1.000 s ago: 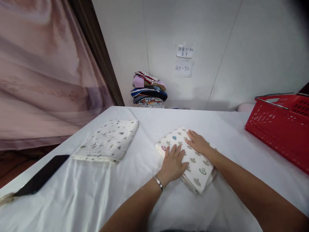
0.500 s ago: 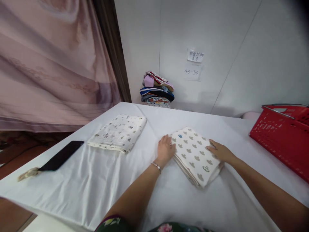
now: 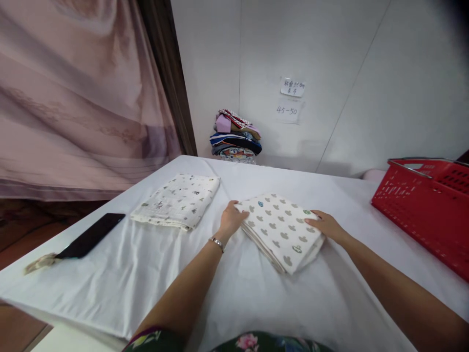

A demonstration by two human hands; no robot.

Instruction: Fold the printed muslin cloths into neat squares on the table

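A folded white cloth (image 3: pixel 280 227) with grey duck-like shapes and a few blue and green motifs is between my two hands over the table. My left hand (image 3: pixel 231 220) grips its left corner, thumb on top and fingers at the edge. On the far right edge, my right hand (image 3: pixel 326 226) pinches the cloth the same way, its other fingers partly hidden underneath. To the left lies a second folded white cloth (image 3: pixel 178 201) with small scattered prints; neither hand touches it.
The white-covered table (image 3: pixel 154 278) has wrinkles at the front left. A black phone (image 3: pixel 93 235) with a pale strap lies near its left edge. A red plastic basket (image 3: pixel 421 210) stands at the right. Behind are a stack of folded fabrics (image 3: pixel 236 137) and a pink curtain (image 3: pixel 84 98).
Both hands have shifted the duck-print cloth to the left and slightly away from me. My left hand's fingers have closed on its corner. The other cloth lies where it was.
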